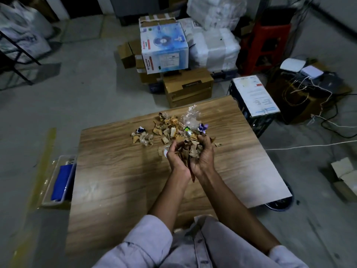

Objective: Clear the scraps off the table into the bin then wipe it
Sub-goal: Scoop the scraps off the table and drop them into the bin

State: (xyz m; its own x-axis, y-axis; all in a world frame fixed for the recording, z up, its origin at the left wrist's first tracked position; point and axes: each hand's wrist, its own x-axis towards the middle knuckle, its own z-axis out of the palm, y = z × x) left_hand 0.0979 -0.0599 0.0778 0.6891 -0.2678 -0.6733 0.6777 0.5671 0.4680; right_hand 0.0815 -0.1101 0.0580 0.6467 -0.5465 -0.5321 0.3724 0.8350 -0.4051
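A pile of scraps [166,128], torn brown cardboard, clear plastic and small foil wrappers, lies on the far middle of the wooden table [119,180]. My left hand [176,157] and my right hand [203,155] are cupped together just above the table on the near side of the pile. Between them they hold a bunch of cardboard scraps [188,148]. A clear plastic bin [58,182] with a blue cloth [62,181] in it stands on the floor against the table's left edge.
Cardboard boxes [188,88] and a blue-and-white fan box [164,47] are stacked on the floor beyond the table. A dark box [255,97] stands at the far right corner. Cables [318,120] trail across the floor on the right, near a small open carton [343,173].
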